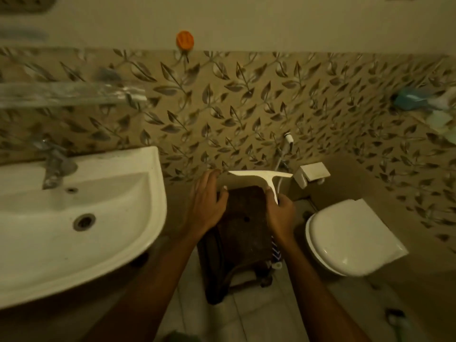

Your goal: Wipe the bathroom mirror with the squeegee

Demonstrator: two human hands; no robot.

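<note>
Here the right hand [281, 215] holds the squeegee [261, 174], left hand [206, 201] spread.

Squeegee [261, 174] handle end inside R hand [281, 215]

Home bathroom: washbasin [138, 193], toilet [345, 238], tiled wall [246, 107]

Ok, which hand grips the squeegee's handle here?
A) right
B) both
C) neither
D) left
A: the right hand curls round the handle of the squeegee, while the left hand lies with straight fingers near the blade's end.
</note>
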